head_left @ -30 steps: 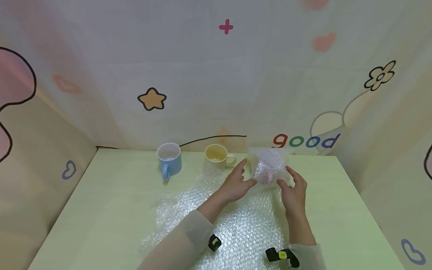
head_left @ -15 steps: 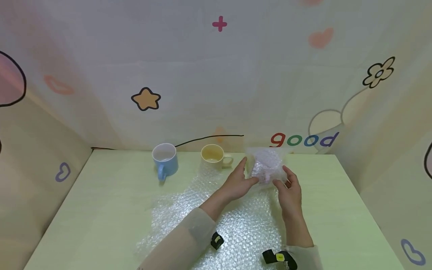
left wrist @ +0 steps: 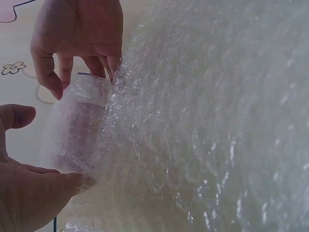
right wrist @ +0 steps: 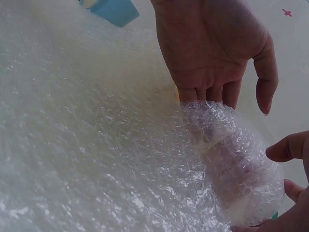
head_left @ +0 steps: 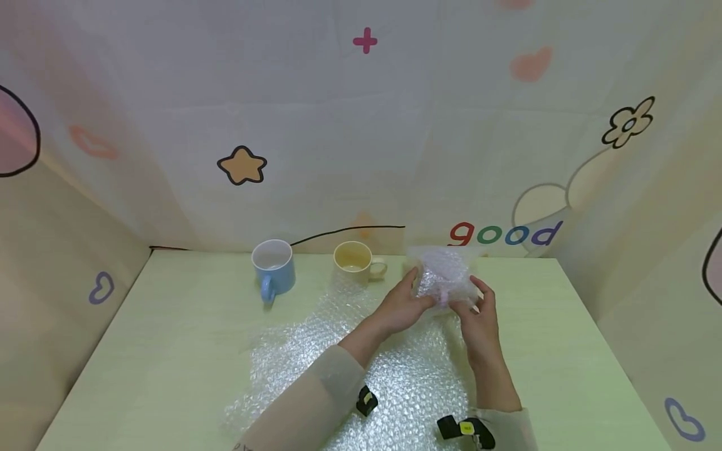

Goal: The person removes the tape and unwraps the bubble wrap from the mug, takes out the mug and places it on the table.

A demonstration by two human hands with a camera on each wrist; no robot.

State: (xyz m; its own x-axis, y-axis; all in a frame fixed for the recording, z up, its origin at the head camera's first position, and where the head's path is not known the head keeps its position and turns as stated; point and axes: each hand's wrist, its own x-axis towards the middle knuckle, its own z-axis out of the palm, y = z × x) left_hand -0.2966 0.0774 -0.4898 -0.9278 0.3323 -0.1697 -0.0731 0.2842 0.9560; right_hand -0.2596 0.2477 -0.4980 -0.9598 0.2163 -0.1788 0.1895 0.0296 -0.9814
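Observation:
A pinkish mug lies inside a roll of clear bubble wrap at the far right of the table, its shape blurred by the plastic. The rest of the bubble wrap sheet spreads from the roll toward the person. My left hand touches the roll's left side with straight fingers partly hidden by the wrap; in the right wrist view its thumb stands apart from the plastic. On the other side, my right hand holds the roll's right end, thumb on the wrap and fingers bent around it.
A yellow mug stands just left of the roll, its handle to the right. Farther left is a blue mug with its handle facing forward. Close behind the pale green table hangs a printed curtain.
My right hand has shifted left, its thumb moving in along the front of the wrapped mug. My left index finger has come closer against the wrap. Both other mugs stay put.

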